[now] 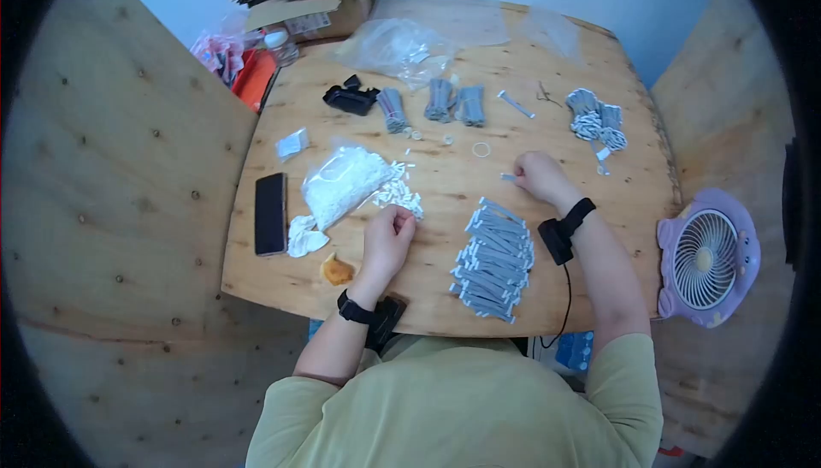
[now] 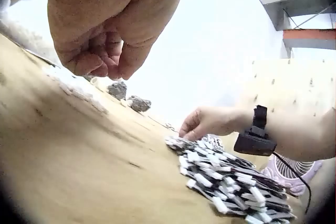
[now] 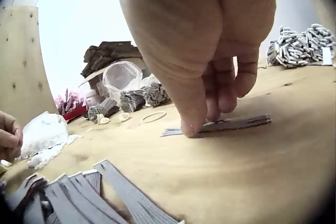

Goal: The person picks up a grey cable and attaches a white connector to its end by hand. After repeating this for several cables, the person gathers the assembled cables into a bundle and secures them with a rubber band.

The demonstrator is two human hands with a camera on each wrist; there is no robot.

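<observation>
My left hand [image 1: 389,241] hovers beside a heap of small white pieces [image 1: 398,198] spilled from a clear plastic bag [image 1: 344,182]. In the left wrist view its thumb and fingers [image 2: 97,66] are curled together, and nothing shows between them. Farther right, my right hand [image 1: 545,179] pinches a thin bundle of grey flat strips [image 3: 239,123] lying low along the tabletop. Its thumb covers part of the bundle, and both ends stick out. Nearer the body lies a long pile of grey strips with white ends [image 1: 493,261].
Tied grey bundles [image 1: 469,106] lie at the back, near a black plastic part [image 1: 351,98]. White-tipped bundles [image 1: 596,119] sit back right. A phone [image 1: 271,214] lies left; a purple fan [image 1: 708,257] stands at the right edge. Behind are a cardboard box [image 1: 312,19] and plastic bags [image 1: 398,47].
</observation>
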